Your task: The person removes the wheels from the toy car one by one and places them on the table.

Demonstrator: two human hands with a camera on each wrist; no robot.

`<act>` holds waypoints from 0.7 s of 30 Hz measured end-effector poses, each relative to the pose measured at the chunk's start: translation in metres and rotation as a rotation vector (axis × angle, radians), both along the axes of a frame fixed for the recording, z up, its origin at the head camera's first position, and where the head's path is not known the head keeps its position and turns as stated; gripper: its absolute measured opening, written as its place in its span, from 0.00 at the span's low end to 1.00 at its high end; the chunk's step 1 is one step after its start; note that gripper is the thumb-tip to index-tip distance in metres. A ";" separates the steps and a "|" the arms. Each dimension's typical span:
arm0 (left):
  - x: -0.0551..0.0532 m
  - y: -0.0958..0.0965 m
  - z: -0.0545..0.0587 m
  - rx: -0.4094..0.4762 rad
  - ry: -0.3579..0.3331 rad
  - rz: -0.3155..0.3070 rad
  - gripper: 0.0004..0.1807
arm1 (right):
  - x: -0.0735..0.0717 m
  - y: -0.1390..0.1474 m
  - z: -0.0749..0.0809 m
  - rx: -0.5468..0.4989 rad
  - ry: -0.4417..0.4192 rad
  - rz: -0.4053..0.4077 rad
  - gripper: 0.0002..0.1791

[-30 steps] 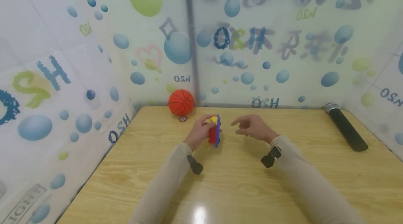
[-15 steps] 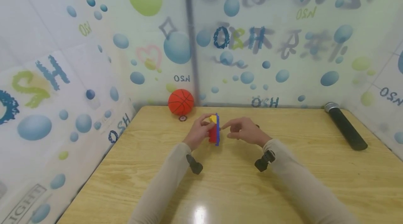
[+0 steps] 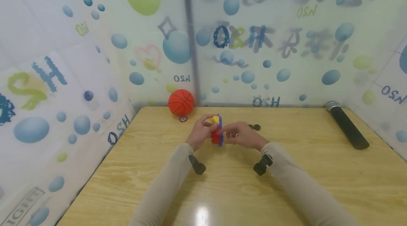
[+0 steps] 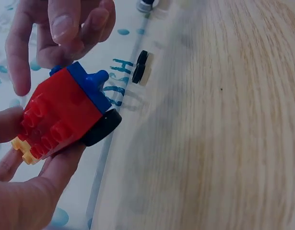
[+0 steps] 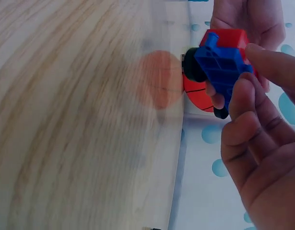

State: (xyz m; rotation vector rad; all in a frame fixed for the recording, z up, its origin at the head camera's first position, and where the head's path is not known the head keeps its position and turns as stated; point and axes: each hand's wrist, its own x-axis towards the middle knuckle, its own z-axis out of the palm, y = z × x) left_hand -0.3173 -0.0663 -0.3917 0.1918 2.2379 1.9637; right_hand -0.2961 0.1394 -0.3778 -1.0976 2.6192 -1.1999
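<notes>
My left hand (image 3: 198, 134) grips a toy-brick vehicle (image 4: 65, 108) above the table, thumb and fingers on either side. It has red studded bricks, a yellow brick (image 3: 215, 119) and a blue wheeled base (image 5: 221, 62). In the left wrist view a black wheel (image 4: 103, 128) sits on the base, close to a bare blue peg (image 4: 97, 80). My right hand (image 3: 243, 135) reaches in from the right, index finger extended and other fingers bent. Its fingertips are right at the red brick and blue base in the right wrist view.
Two loose black wheels (image 3: 257, 127) lie on the wooden table (image 3: 241, 190) behind my right hand. An orange toy basketball (image 3: 181, 102) stands at the back left, a small round disc (image 3: 183, 119) before it. A black microphone (image 3: 348, 127) lies at the right. Printed walls border the table.
My right hand has moved left to the vehicle, uncovering the loose black wheels behind it. My left hand keeps its grip in nearly the same spot; the head view has shifted slightly.
</notes>
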 end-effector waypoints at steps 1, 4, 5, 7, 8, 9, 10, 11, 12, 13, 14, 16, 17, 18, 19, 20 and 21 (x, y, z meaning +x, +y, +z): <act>0.000 0.000 0.000 0.003 0.000 0.003 0.24 | 0.000 -0.001 -0.001 0.000 0.004 0.006 0.17; 0.000 0.001 0.001 0.018 -0.004 0.009 0.25 | 0.001 -0.003 -0.003 0.006 0.025 0.010 0.19; 0.000 0.001 0.001 0.019 -0.004 0.013 0.26 | 0.001 -0.003 -0.003 0.010 0.032 0.010 0.20; 0.001 0.001 0.001 0.024 -0.010 0.022 0.27 | 0.002 -0.003 -0.004 0.018 0.029 0.006 0.22; 0.001 0.001 0.000 0.026 -0.014 0.027 0.27 | 0.002 -0.003 -0.005 0.022 0.021 0.004 0.23; 0.000 0.001 0.000 0.028 -0.016 0.032 0.27 | 0.002 -0.003 -0.006 0.024 0.011 0.005 0.24; 0.000 0.000 -0.001 0.032 -0.017 0.038 0.28 | 0.002 -0.004 -0.006 0.024 0.000 0.007 0.24; 0.000 0.000 -0.001 0.039 -0.021 0.042 0.28 | 0.003 -0.004 -0.006 0.023 -0.010 0.008 0.25; 0.000 0.000 -0.002 0.044 -0.024 0.047 0.28 | 0.003 -0.005 -0.007 0.019 -0.018 0.005 0.25; -0.001 0.000 -0.003 0.048 -0.027 0.052 0.28 | 0.003 -0.006 -0.007 0.012 -0.019 0.006 0.25; -0.001 0.000 -0.004 0.049 -0.028 0.058 0.28 | 0.003 -0.006 -0.007 0.010 -0.016 -0.002 0.25; -0.002 0.000 -0.005 0.050 -0.035 0.071 0.27 | 0.003 -0.008 -0.008 -0.002 0.006 -0.018 0.25; -0.002 0.000 -0.005 0.040 -0.041 0.079 0.27 | 0.003 -0.009 -0.008 -0.007 0.010 -0.032 0.24; -0.003 0.000 -0.006 0.028 -0.048 0.086 0.27 | 0.003 -0.010 -0.009 -0.011 0.011 -0.048 0.24; -0.003 0.000 -0.006 0.013 -0.059 0.093 0.27 | 0.002 -0.010 -0.009 -0.016 0.009 -0.062 0.23; -0.003 0.000 -0.007 -0.004 -0.069 0.099 0.27 | 0.001 -0.010 -0.010 -0.022 -0.008 -0.078 0.22; -0.004 0.000 -0.007 -0.023 -0.075 0.101 0.27 | 0.000 -0.009 -0.011 -0.033 -0.035 -0.089 0.21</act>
